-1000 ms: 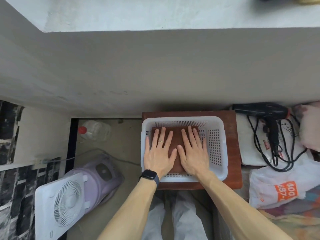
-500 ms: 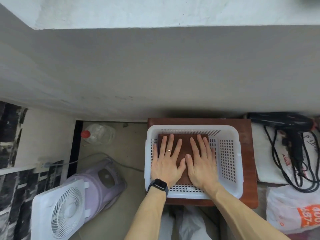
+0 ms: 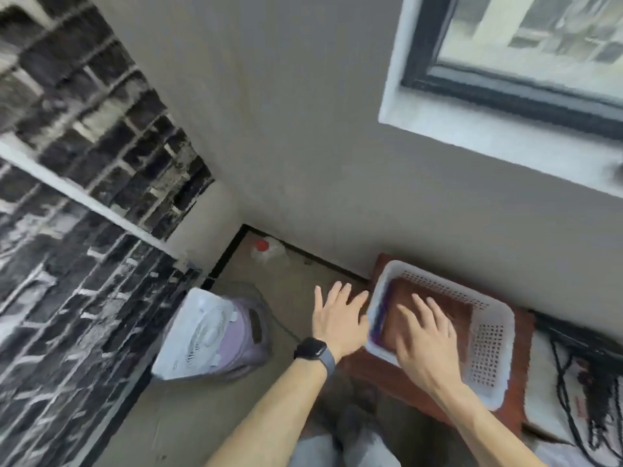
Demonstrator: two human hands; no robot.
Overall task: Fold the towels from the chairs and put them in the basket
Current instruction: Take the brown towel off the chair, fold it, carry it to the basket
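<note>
Lower right of frame: folded brown towel [image 3: 448,308] flat inside white perforated plastic basket [image 3: 492,335], on reddish-brown wooden stool [image 3: 377,372]. Right hand [image 3: 428,345] spread over towel, fingers straight, gripping nothing; contact lost in blur. Left hand [image 3: 337,323] splayed, empty, just outside basket's left rim, over beige floor. White box fan [image 3: 199,335] lower centre, near.

Setting: a room in a home, seen at a corner below a window [image 3: 526,45].

Evidence:
- Grey plastered wall [image 3: 303,146], with a black brick-pattern wall [image 3: 67,129] adjoining it.
- On the floor [image 3: 188,416]: a white box fan [image 3: 199,335] in front of a lilac appliance [image 3: 241,338], and a clear bottle [image 3: 269,252] with a red cap.
- A white plastic laundry basket [image 3: 487,352] on a low red-brown bench [image 3: 374,369].
- Tangled black cords [image 3: 573,382] just beside the bench.
</note>
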